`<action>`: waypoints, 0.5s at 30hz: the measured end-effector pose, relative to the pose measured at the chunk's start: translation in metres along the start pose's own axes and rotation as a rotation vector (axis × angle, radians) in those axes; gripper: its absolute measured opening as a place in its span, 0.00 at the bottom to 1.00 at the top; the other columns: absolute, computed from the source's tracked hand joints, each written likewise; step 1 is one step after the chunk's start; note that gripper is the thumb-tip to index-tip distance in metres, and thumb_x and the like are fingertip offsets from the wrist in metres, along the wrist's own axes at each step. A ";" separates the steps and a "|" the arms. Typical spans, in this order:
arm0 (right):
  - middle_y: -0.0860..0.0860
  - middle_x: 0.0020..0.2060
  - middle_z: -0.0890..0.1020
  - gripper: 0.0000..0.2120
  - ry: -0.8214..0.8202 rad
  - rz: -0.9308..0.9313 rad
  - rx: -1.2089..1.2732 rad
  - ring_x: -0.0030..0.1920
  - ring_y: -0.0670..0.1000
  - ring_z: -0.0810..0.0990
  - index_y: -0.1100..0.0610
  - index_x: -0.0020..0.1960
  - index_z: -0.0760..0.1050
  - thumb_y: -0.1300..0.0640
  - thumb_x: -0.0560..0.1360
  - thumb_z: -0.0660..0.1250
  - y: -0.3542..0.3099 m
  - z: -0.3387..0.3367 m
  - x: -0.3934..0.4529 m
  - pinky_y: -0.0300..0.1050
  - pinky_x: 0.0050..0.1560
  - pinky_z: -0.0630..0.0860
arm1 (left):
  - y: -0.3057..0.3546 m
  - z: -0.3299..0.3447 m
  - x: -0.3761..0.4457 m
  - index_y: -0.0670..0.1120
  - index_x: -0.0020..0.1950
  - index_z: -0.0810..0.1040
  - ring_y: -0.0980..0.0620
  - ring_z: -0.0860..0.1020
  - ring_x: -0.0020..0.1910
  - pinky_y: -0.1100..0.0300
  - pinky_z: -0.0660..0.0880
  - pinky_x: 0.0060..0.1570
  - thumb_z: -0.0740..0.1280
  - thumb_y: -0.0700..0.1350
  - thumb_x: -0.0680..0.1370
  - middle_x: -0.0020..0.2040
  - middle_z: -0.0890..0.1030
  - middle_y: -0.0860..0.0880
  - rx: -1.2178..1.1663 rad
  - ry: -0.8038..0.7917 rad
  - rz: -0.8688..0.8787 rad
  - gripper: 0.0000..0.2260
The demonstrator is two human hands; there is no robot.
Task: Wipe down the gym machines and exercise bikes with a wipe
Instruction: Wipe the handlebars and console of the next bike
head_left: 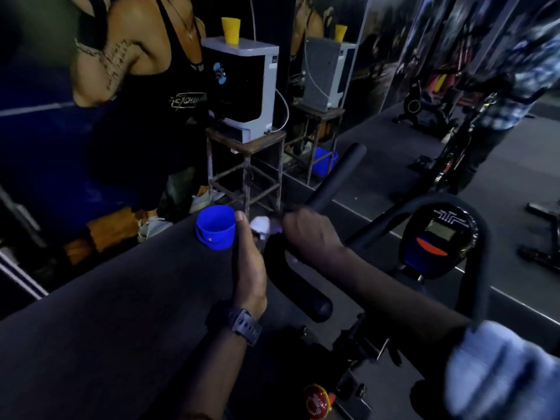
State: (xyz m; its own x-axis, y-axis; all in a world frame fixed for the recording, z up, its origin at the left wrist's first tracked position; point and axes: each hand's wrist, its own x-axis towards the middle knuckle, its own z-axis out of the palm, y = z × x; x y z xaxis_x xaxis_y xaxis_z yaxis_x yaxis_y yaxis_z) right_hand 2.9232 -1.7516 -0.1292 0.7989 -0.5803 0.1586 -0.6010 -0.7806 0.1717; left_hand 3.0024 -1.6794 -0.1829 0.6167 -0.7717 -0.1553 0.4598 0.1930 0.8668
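A black exercise bike stands below me, with curved foam handlebars [303, 286] and a console [439, 237] with a small screen at the right. A white wipe [262, 224] sits bunched on the left handlebar between my two hands. My left hand [250, 262], a watch on its wrist, holds the near side of the wipe with the thumb raised. My right hand [312, 234] grips the handlebar and the wipe's far end from above. Most of the wipe is hidden by my fingers.
A blue bucket [215, 227] sits on the dark floor just left of my hands. Behind it a grey-and-black machine [242, 86] with a yellow cup [231, 30] rests on a metal stool [247, 168]. A wall mirror [424, 86] runs along the right.
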 end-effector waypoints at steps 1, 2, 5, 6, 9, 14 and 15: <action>0.55 0.57 0.80 0.14 0.032 0.055 -0.043 0.59 0.57 0.78 0.57 0.64 0.75 0.58 0.80 0.59 0.006 -0.007 0.008 0.48 0.46 0.75 | 0.000 -0.001 0.000 0.49 0.62 0.77 0.59 0.79 0.59 0.62 0.72 0.65 0.51 0.71 0.78 0.60 0.81 0.51 0.027 0.054 0.023 0.31; 0.54 0.57 0.81 0.14 0.096 0.092 -0.066 0.59 0.56 0.78 0.54 0.64 0.75 0.57 0.80 0.59 0.016 -0.005 0.018 0.48 0.46 0.76 | 0.001 -0.007 -0.001 0.49 0.67 0.75 0.59 0.77 0.62 0.61 0.70 0.68 0.52 0.73 0.76 0.64 0.79 0.51 0.042 0.081 0.041 0.34; 0.57 0.56 0.80 0.14 0.057 -0.009 -0.123 0.58 0.58 0.78 0.58 0.61 0.77 0.58 0.81 0.57 0.017 -0.005 0.015 0.49 0.47 0.74 | 0.007 -0.005 -0.005 0.44 0.75 0.68 0.54 0.69 0.71 0.54 0.61 0.75 0.49 0.74 0.69 0.73 0.71 0.48 0.108 0.041 0.033 0.45; 0.58 0.55 0.80 0.14 0.049 -0.111 -0.147 0.56 0.58 0.79 0.60 0.59 0.78 0.60 0.81 0.55 0.007 0.001 0.005 0.48 0.46 0.74 | 0.006 -0.005 -0.002 0.43 0.76 0.66 0.53 0.68 0.72 0.55 0.60 0.75 0.49 0.73 0.68 0.75 0.70 0.48 0.117 0.018 0.025 0.46; 0.61 0.51 0.82 0.11 0.038 -0.276 0.026 0.47 0.58 0.83 0.64 0.54 0.80 0.62 0.77 0.62 0.000 0.003 -0.025 0.44 0.40 0.77 | 0.008 0.001 0.000 0.41 0.77 0.63 0.54 0.66 0.74 0.63 0.60 0.70 0.47 0.70 0.72 0.76 0.67 0.47 0.139 -0.044 -0.011 0.43; 0.62 0.64 0.77 0.32 -0.024 -0.221 -0.102 0.64 0.59 0.78 0.64 0.68 0.74 0.55 0.73 0.42 0.043 0.014 -0.012 0.50 0.65 0.73 | 0.011 0.013 0.014 0.43 0.73 0.68 0.54 0.71 0.70 0.60 0.63 0.71 0.44 0.64 0.81 0.73 0.72 0.46 0.292 -0.180 -0.004 0.33; 0.63 0.68 0.74 0.34 -0.076 -0.207 -0.110 0.67 0.60 0.75 0.65 0.71 0.70 0.54 0.74 0.39 0.044 0.017 -0.012 0.51 0.68 0.71 | 0.013 0.017 0.019 0.41 0.76 0.66 0.53 0.70 0.71 0.59 0.63 0.71 0.44 0.63 0.82 0.74 0.70 0.45 0.308 -0.198 0.001 0.34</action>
State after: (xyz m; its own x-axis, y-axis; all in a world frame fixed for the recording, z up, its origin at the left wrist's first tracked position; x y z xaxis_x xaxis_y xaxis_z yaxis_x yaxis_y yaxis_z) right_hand 2.8878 -1.7827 -0.1398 0.9021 -0.4300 0.0361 -0.4204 -0.8570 0.2982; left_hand 3.0092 -1.7022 -0.1664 0.4677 -0.8797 -0.0864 0.2269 0.0251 0.9736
